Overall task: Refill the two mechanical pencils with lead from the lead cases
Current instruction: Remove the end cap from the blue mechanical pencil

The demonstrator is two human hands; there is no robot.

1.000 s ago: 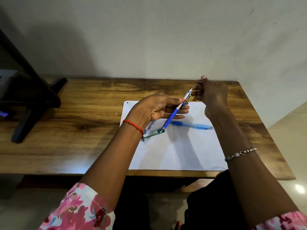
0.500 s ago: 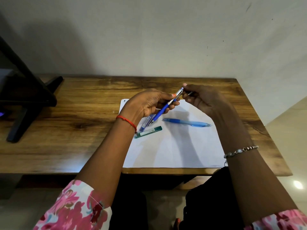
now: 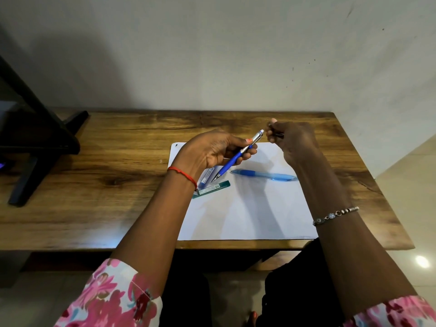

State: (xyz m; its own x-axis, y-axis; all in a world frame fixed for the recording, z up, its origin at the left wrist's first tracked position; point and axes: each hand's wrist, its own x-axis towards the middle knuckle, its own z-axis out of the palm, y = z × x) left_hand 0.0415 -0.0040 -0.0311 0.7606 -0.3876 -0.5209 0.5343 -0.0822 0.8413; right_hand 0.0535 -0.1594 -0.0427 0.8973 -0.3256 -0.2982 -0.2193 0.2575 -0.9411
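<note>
Fingers of the left hand (image 3: 212, 152) grip a blue mechanical pencil (image 3: 238, 156); just beyond its top, the right hand (image 3: 292, 140) pinches a small dark cap (image 3: 278, 135).

No text, brand, number or sign can be read anywhere in the head view. The green lead case (image 3: 211, 189), lying on the white paper (image 3: 247, 208) near the left wrist, carries a pale label with dark print; the print is too small and blurred to make out. The blue lead case (image 3: 207, 177), just beyond it and partly hidden behind the left hand (image 3: 212, 151), bears a white label with faint marks, likewise illegible. A small dark mark sits at the far left corner of the paper; whether it is a character cannot be told.
</note>
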